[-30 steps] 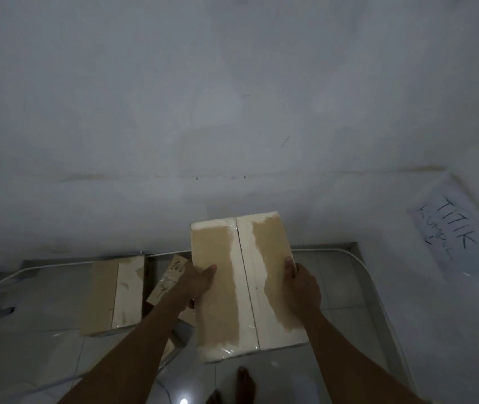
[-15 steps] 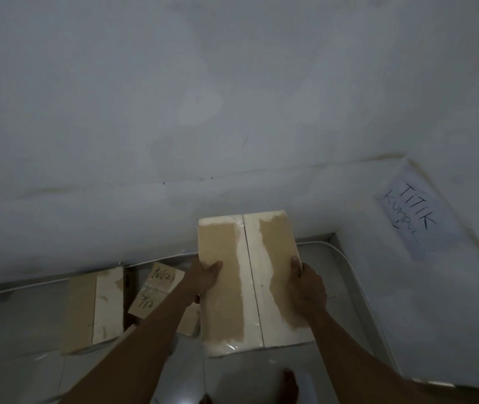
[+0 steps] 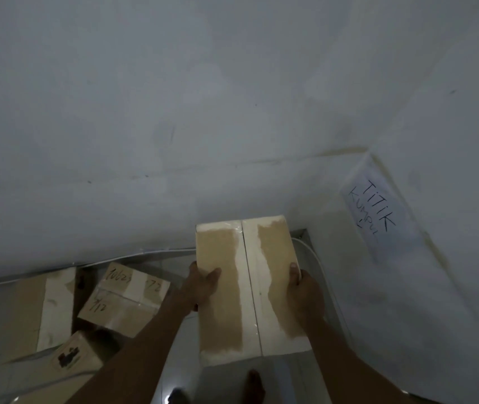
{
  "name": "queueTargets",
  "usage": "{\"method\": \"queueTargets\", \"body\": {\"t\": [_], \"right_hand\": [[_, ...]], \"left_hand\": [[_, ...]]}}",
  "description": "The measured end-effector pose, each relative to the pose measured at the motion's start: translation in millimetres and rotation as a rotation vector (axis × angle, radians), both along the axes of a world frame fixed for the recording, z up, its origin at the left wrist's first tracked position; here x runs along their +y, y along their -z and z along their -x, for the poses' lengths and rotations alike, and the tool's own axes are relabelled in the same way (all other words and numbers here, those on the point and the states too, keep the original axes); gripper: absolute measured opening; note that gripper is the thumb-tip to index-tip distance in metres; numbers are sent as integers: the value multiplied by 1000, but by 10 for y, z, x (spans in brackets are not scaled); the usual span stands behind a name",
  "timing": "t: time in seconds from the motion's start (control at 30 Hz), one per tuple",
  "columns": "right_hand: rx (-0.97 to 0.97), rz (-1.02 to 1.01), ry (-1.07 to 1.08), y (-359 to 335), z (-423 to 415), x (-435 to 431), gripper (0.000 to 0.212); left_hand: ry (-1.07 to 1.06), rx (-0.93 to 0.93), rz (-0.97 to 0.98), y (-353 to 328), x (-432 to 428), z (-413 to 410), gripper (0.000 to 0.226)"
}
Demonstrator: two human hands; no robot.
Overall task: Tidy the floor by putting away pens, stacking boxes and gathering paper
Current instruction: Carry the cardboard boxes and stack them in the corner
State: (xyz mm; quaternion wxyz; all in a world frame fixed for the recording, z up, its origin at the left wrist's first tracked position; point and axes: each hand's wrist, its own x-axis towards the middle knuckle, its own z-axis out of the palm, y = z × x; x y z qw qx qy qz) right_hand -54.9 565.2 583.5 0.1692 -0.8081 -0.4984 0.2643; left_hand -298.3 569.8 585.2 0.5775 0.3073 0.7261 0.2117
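I hold a taped cardboard box (image 3: 249,290) above the tiled floor near the room's corner. My left hand (image 3: 200,287) grips its left edge and my right hand (image 3: 305,293) grips its right edge. On the floor to the left lie three more boxes: a long one (image 3: 43,310) by the wall, one with handwritten numbers (image 3: 124,298), and a smaller one (image 3: 72,357) with a dark mark, nearest me. No pens or loose paper are visible.
A white paper sign (image 3: 378,211) with handwriting hangs on the right wall. A white cable (image 3: 316,258) runs along the foot of both walls. A bare foot (image 3: 254,387) stands on the glossy tiles below the box.
The view has swung toward the corner, so the sign and the floor boxes have shifted left. The held box stays in both hands, now closer to the right wall.
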Motion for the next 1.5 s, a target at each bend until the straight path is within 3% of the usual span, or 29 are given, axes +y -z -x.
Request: {"method": "queueTargets", "body": {"t": [0.1,0.27,0.47,0.63,0.73,0.8,0.97,1.1,1.27,1.37,1.5], "right_hand": [[-4,23,8,105,-201,103,65],[-37,78,5,359,-463,223,58],[6,103,18,941,-752,394,58],[35,141,4,1473,-996,438,56],[61,176,-6,1829,-1138,510,56],[83,190,-13,2114,-1245,535,57],[155,251,54,2790,-1502,543,70],[201,284,71,3241,-1745,652,75],[274,293,59,3820,-1947,824,95],[322,279,53,4142,-2020,923,109],[376,328,56,4543,-2013,954,113]], "left_hand": [[1,44,34,-25,67,-281,76],[30,10,60,279,193,-496,79],[54,-38,27,809,415,-754,100],[41,-38,31,1330,482,-1000,81],[55,-61,38,1771,544,-1135,94],[45,-52,37,2093,547,-1277,84],[10,-60,79,2730,549,-1602,87],[-36,-56,127,3295,620,-1858,79],[-52,-63,134,3871,787,-2079,72],[-72,-47,146,4131,872,-2146,79],[-90,-34,154,4475,931,-2188,79]]}}
